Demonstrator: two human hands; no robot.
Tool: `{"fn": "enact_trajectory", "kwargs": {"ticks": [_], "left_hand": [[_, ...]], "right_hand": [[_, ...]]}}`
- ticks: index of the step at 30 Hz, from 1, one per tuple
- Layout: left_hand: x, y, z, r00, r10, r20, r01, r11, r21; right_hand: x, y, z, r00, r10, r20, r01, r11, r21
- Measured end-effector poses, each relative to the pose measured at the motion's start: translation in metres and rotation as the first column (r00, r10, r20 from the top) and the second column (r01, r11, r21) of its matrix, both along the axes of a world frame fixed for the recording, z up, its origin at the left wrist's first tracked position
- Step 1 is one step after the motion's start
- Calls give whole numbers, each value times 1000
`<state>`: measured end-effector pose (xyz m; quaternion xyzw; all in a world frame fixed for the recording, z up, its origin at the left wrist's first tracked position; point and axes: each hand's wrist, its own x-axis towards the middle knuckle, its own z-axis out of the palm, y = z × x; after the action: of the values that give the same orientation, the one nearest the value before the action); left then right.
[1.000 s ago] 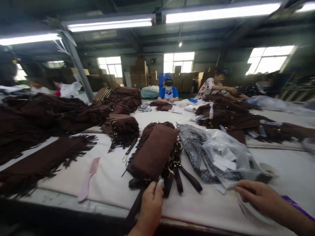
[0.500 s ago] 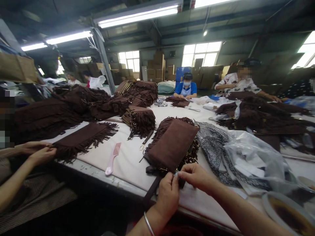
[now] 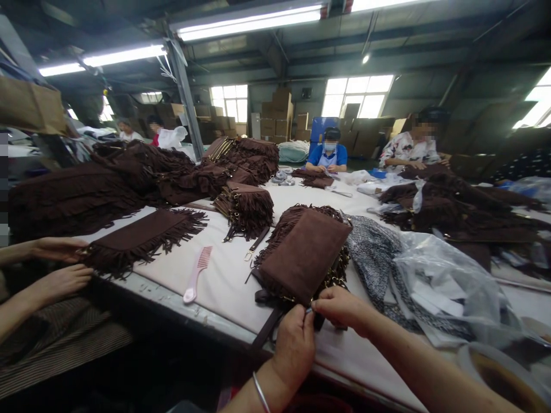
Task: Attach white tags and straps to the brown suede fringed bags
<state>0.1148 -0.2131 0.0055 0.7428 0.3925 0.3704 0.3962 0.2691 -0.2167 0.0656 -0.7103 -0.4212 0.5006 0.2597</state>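
Note:
A brown suede-like bag (image 3: 303,252) lies on a pile of fringed brown bags near the table's front edge. At its near corner my left hand (image 3: 295,339) is closed in a pinch, thumb against fingers, with a silver bangle (image 3: 260,392) on the wrist. A tiny pale piece shows at the fingertips, too small to name. My right hand (image 3: 342,307) pinches at the same corner from the right, its fingertips almost touching the left ones. What it grips is hidden. A dark strap (image 3: 267,328) hangs over the table edge beside my left hand.
Left of the bag lie a pink comb (image 3: 198,275) and a short strap with a clasp (image 3: 257,244). A co-worker's hands (image 3: 60,284) handle a fringed brown bag (image 3: 142,235). Speckled fabric (image 3: 372,258), a clear plastic bag (image 3: 447,275) and a round container (image 3: 503,373) are to the right.
My hands stay at the bag's corner with only slight shifts. The left co-worker's fingers have spread, and their bag has moved a little left. A person at the back right has drawn an arm in.

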Motion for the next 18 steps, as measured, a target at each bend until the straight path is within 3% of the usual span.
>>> {"fn": "enact_trajectory", "kwargs": {"ticks": [3,6,7,9,11,13,15,18], "left_hand": [[-2,2,7,1000,-13,12,14,999,-53],[-2,3,16,993,-30,110,62,952,-300],[-2,3,20,984,-32,176,107,895,-432],[-1,2,26,945,-11,328,240,703,-669],[0,1,30,889,46,456,375,497,-783],[0,-1,33,837,112,535,472,346,-811],[1,-3,35,798,194,570,525,239,-817],[3,-8,35,767,308,563,551,132,-824]], "right_hand": [[6,-5,1,999,43,-29,-42,998,51],[18,-11,-1,988,144,-59,-135,982,130],[21,-13,-1,984,169,-49,-160,976,147],[23,-16,-2,982,188,-4,-184,963,198],[20,-19,-2,981,195,14,-191,943,274],[12,-22,-1,984,181,-5,-169,928,333],[3,-25,-1,991,131,-42,-107,927,358],[-9,-29,-6,995,-4,-100,43,921,388]]}}
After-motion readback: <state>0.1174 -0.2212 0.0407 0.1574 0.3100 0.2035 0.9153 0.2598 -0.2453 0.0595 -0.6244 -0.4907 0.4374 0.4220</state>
